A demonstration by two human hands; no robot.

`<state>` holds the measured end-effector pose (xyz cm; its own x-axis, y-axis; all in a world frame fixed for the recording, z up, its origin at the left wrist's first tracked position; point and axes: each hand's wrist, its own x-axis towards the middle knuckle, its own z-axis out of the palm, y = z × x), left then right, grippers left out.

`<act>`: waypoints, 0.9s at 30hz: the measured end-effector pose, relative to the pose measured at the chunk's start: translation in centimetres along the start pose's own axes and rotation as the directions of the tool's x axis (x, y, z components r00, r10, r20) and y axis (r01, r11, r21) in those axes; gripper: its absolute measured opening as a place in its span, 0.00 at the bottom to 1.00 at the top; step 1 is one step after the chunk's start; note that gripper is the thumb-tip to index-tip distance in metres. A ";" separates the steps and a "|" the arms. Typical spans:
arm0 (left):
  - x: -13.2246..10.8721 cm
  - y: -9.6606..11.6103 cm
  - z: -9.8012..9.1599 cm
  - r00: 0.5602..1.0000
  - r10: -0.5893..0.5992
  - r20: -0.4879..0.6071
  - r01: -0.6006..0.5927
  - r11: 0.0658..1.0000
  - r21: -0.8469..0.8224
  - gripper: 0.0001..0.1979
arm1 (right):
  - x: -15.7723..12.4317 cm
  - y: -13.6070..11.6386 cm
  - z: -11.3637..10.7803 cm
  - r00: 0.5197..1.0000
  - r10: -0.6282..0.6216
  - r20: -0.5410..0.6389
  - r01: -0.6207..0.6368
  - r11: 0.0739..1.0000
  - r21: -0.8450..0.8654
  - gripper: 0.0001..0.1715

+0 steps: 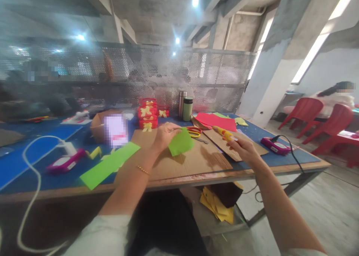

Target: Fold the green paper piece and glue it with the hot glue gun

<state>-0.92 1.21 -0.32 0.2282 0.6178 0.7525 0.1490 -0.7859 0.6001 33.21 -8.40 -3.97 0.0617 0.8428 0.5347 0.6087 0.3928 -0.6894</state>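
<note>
My left hand (166, 135) is closed, its fingertips pinching a bright green sheet (181, 142) by its upper edge above the cardboard (157, 166). My right hand (243, 150) is closed around a small yellow tool with red parts (224, 133); its exact kind is not clear. Between the hands lie scissors with red and yellow handles (194, 133), partly hidden by the green sheet. Left of my left forearm, a long green strip (110, 165) rests across the table and the cardboard's edge.
Red boxes with yellow bows (147, 114) stand stacked at the back, near a green bottle (187, 109) and a steel flask. Red sheets (217, 122) lie behind my right hand. Purple devices (67, 161) with cables sit at both sides. Yellow sheets (215, 205) are below the table.
</note>
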 end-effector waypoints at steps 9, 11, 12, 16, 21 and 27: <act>-0.2 0.9 0.1 0.998 -0.008 0.065 0.006 1.000 0.024 0.05 | -1.6 -8.3 2.8 0.984 -0.105 0.142 0.037 0.910 0.414 0.34; -0.2 1.0 0.1 0.997 -0.004 0.075 0.003 1.000 0.013 0.05 | -1.6 -8.7 3.2 0.980 -0.114 0.165 0.033 0.903 0.429 0.33; -0.2 1.0 0.1 0.997 -0.006 0.077 0.006 1.000 0.005 0.05 | -1.6 -8.8 3.3 0.978 -0.114 0.176 0.028 0.903 0.430 0.32; -0.3 1.0 0.1 0.996 -0.018 0.087 0.020 1.000 -0.021 0.06 | -1.5 -8.9 3.5 0.973 -0.103 0.206 0.007 0.906 0.423 0.32; -0.3 1.4 0.1 0.995 -0.017 0.099 0.019 1.000 -0.016 0.08 | -1.5 -8.8 3.4 0.973 -0.099 0.206 0.004 0.909 0.416 0.34; -0.3 1.6 0.1 0.990 -0.017 0.140 0.021 0.999 -0.031 0.09 | -1.4 -8.8 3.4 0.972 -0.103 0.211 0.009 0.914 0.405 0.34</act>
<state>-0.64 -0.21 0.41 0.3577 0.6212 0.6972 0.1242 -0.7716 0.6238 25.03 -11.76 -0.33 -0.1702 0.8564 0.4875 0.2364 0.5157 -0.8235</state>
